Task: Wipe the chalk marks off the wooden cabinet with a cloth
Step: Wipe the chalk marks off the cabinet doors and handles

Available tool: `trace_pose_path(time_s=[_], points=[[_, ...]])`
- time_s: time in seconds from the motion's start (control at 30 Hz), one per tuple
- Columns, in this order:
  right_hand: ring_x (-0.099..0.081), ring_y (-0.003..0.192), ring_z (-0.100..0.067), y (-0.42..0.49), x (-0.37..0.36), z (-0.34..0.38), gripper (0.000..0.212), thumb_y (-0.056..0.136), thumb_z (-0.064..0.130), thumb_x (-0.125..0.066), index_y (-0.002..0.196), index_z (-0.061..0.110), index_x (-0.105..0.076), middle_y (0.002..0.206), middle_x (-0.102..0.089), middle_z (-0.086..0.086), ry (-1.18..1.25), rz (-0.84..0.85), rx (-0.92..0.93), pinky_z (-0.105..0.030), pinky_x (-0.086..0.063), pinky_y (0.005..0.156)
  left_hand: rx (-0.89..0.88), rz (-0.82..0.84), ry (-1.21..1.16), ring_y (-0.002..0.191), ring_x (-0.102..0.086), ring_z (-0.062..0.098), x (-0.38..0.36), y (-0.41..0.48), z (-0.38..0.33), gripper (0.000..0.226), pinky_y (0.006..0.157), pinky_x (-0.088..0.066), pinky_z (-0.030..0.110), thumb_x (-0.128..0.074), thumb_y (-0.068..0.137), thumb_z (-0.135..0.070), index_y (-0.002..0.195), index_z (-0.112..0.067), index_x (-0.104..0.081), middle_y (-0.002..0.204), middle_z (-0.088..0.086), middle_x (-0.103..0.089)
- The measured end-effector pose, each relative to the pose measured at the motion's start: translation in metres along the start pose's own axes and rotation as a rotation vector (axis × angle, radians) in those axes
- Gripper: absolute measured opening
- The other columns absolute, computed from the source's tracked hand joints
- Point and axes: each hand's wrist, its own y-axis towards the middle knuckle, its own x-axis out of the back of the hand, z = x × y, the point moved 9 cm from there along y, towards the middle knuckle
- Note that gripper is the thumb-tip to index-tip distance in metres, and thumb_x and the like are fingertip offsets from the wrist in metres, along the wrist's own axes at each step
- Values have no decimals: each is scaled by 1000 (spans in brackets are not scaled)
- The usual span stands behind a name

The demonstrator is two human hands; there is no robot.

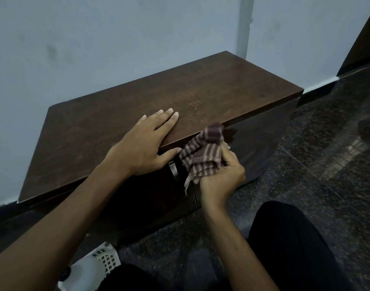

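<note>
We note the pale wall (pixel 95 49) beyond the grip and the dark speckled floor (pixel 305 164) below and to the right of it. The wooden cabinet (pixel 137 106) stands against the wall, its front face directly ahead of the gripping hand. The left hand (pixel 146 143) lies flat on the cabinet top, up and left of the grip, fingers straight, thumb below the front edge; it holds nothing. The right hand (pixel 219 181) curls its fingers round the bunched checked cloth (pixel 203 154), whose upper end reaches the top's front edge. A metal handle (pixel 174 171) sits on the front immediately left of the grip. Faint chalk marks (pixel 194 103) show on the top, above the grip and apart from the cloth.
</note>
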Motion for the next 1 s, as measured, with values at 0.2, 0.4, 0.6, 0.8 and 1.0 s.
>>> trace_pose_path(time_s=[0.2, 0.4, 0.6, 0.8, 1.0], points=[[-64, 88, 0, -3, 2, 6, 34, 84, -3, -69, 115, 10, -72, 97, -69, -1, -35, -17, 60, -20, -55, 79, -4, -10, 6, 153, -16, 18, 1, 0, 0, 90, 122, -15, 44, -31, 86, -71, 159, -21, -18, 165, 0, -19], [-61, 78, -16, -47, -11, 9, 29, 89, 6, -59, 114, 6, -71, 86, -64, -5, -205, 145, 397, -21, -51, 72, -2, 4, -36, 153, -15, 17, 2, -1, 1, 92, 123, -14, 45, -34, 82, -70, 159, -21, -19, 165, -2, -18], [-66, 92, -16, -32, -9, 6, 33, 80, -10, -71, 110, 2, -73, 93, -68, -5, -184, 151, 371, -16, -49, 88, -1, 6, -57, 153, -16, 18, 2, -2, 0, 93, 123, -16, 47, -37, 80, -69, 158, -21, -21, 165, -1, -20], [-60, 81, 2, 1, 2, 4, 30, 83, -10, -63, 107, 3, -75, 91, -70, -1, -21, -56, 40, -15, -51, 76, 10, -3, -59, 153, -16, 18, 2, -3, 2, 90, 123, -18, 49, -45, 83, -65, 158, -20, -22, 165, -1, -20], [-51, 62, 8, 26, 12, 1, 27, 85, -9, -60, 73, 14, -68, 68, -58, 15, 53, -101, -72, -17, -47, 59, 10, -1, -76, 153, -16, 19, 3, -2, 2, 89, 123, -18, 51, -53, 83, -57, 158, -20, -23, 165, -1, -20]])
